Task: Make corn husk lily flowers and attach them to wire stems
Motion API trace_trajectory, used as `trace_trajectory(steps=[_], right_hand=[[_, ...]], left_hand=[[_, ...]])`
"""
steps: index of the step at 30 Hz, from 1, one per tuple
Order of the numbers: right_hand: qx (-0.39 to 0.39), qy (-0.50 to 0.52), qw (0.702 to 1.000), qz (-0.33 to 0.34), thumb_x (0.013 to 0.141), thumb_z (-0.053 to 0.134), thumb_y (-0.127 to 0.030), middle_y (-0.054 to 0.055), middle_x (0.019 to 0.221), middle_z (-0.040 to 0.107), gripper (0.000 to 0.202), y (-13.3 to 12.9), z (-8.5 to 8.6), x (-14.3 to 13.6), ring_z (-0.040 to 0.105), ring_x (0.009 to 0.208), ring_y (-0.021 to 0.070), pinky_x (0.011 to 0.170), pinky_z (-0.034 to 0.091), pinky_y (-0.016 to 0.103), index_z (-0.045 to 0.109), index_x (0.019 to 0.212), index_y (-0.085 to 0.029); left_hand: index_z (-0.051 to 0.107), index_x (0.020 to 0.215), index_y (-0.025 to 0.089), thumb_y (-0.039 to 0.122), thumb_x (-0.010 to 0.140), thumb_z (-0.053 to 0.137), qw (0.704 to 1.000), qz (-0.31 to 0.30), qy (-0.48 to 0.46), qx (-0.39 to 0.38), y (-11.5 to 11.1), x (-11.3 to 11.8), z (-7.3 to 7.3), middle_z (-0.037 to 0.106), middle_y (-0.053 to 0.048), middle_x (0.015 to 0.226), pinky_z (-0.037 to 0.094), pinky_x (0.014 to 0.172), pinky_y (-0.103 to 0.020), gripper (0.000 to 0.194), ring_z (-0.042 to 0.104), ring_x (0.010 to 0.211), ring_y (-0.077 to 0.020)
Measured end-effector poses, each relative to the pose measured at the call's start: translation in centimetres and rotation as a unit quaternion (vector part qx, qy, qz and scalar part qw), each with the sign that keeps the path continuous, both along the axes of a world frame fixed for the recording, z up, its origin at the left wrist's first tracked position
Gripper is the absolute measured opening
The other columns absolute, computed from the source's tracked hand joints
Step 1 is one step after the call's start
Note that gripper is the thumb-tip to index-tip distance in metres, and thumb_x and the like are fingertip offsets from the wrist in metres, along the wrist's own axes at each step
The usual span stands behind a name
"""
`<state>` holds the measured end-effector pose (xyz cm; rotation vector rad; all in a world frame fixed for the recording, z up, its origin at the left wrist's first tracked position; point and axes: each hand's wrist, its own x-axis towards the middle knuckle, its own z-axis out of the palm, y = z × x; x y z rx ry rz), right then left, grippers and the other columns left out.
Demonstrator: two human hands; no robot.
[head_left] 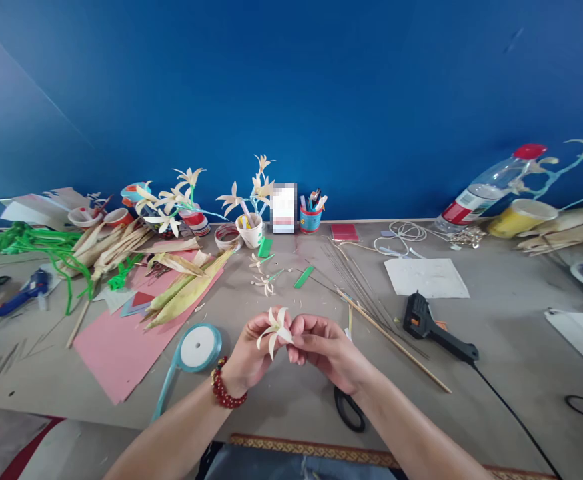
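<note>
Both hands meet over the near middle of the table around a cream-white flower (274, 328) with several narrow curled petals, made of what looks like dried husk. My left hand (256, 343) is closed behind the flower and supports it, its fingers partly hidden. With thumb and forefinger, my right hand (329, 348) pinches a petal at the flower's right side. Left of them lies a roll of light-blue ribbon (200, 347) with its tail hanging over the edge. Dark scissor handles (349, 409) show under my right wrist.
A black glue gun (436, 330) with its cord lies to the right, beside a wooden stick (396, 343) and thin wires. Pink paper (121, 350) and corn husks (186, 297) cover the left. Cups with flowers (249, 232) and a bottle (481, 190) line the wall.
</note>
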<state>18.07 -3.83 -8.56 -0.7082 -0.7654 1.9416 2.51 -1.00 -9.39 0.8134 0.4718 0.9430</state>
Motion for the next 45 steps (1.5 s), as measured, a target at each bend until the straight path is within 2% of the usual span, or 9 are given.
trace_trajectory(steps=[3,7,11,15,19,26,35,41,45], right_hand=[[-0.001,-0.002,1.0,0.004,0.079,0.075,-0.027,0.002,0.067,0.066,0.018,0.0,0.0,-0.1,0.055,0.06,0.01,0.059,0.04,0.022,0.061,0.075,-0.015],[0.083,-0.08,0.988,-0.106,0.081,0.073,-0.029,0.001,0.068,0.065,0.017,-0.2,-0.3,-0.5,0.058,0.065,0.0118,0.062,0.043,0.023,0.062,0.074,-0.017],[0.223,-0.283,0.905,-0.228,0.084,0.068,-0.024,0.001,0.072,0.066,0.007,-0.6,-0.6,-0.6,0.059,0.066,0.0143,0.062,0.045,0.025,0.064,0.08,-0.02],[0.341,-0.396,0.805,-0.281,0.085,0.062,-0.015,0.002,0.077,0.069,0.008,-0.9,-0.3,-0.7,0.063,0.071,0.0175,0.067,0.047,0.029,0.064,0.082,-0.023],[0.384,-0.416,0.77,-0.294,0.085,0.06,-0.012,0.003,0.077,0.069,0.013,-0.8,0.0,-0.8,0.063,0.072,0.0197,0.068,0.049,0.032,0.063,0.083,-0.025],[0.303,-0.348,0.846,-0.266,0.087,0.061,-0.019,0.004,0.077,0.066,0.006,-0.9,-0.2,-1.0,0.062,0.073,0.0182,0.067,0.048,0.029,0.064,0.082,-0.021],[0.144,-0.19,0.953,-0.189,0.081,0.072,-0.036,0.002,0.074,0.065,0.019,-0.3,-0.3,-0.8,0.059,0.068,0.0145,0.065,0.048,0.026,0.068,0.082,-0.018],[0.103,-0.114,0.979,-0.132,0.08,0.074,-0.035,0.001,0.069,0.065,0.02,-0.2,-0.3,-0.6,0.057,0.064,0.0126,0.065,0.046,0.025,0.065,0.076,-0.018],[0.109,-0.136,0.972,-0.159,0.08,0.074,-0.037,0.002,0.071,0.065,0.022,-0.4,-0.5,-0.9,0.059,0.065,0.0146,0.065,0.048,0.027,0.063,0.076,-0.019]], left_hand=[[0.066,0.068,0.017,0.03,0.067,0.081,1.0,0.012,0.003,0.0,0.0,0.1,0.0,0.054,0.002,0.08,0.052,0.052,-0.027,0.02,0.053,0.053,-0.0074],[0.067,0.075,0.019,0.027,0.068,0.081,0.998,0.053,-0.001,-0.023,0.0,0.3,-0.1,0.057,0.002,0.085,0.049,0.057,-0.024,0.017,0.052,0.061,-0.0079],[0.069,0.077,0.018,0.022,0.069,0.08,0.996,0.087,0.013,-0.01,-0.1,0.4,-0.6,0.06,0.0,0.086,0.047,0.068,-0.022,0.014,0.054,0.073,-0.0096],[0.07,0.074,0.018,0.023,0.07,0.08,0.991,0.128,0.039,-0.002,-0.2,0.4,-1.0,0.061,-0.001,0.083,0.047,0.073,-0.022,0.012,0.055,0.077,-0.011],[0.071,0.073,0.018,0.023,0.069,0.08,0.983,0.17,0.068,0.003,-0.5,0.3,-1.0,0.062,-0.002,0.087,0.047,0.072,-0.021,0.012,0.055,0.076,-0.0109],[0.073,0.079,0.022,0.024,0.071,0.079,0.981,0.184,0.057,0.036,-0.6,0.2,-1.7,0.064,-0.001,0.085,0.049,0.07,-0.022,0.01,0.057,0.075,-0.0114],[0.075,0.084,0.021,0.026,0.07,0.08,0.982,0.18,0.057,0.027,-0.5,-0.1,-2.1,0.069,-0.002,0.086,0.051,0.068,-0.025,0.015,0.06,0.074,-0.0136],[0.072,0.08,0.02,0.025,0.073,0.077,0.986,0.154,0.048,0.032,-0.7,0.0,-1.7,0.063,-0.002,0.088,0.05,0.065,-0.027,0.01,0.056,0.072,-0.0129],[0.07,0.082,0.019,0.027,0.07,0.079,0.989,0.142,0.029,0.003,-0.7,0.4,-1.1,0.063,-0.001,0.084,0.048,0.063,-0.026,0.017,0.054,0.067,-0.0112]])
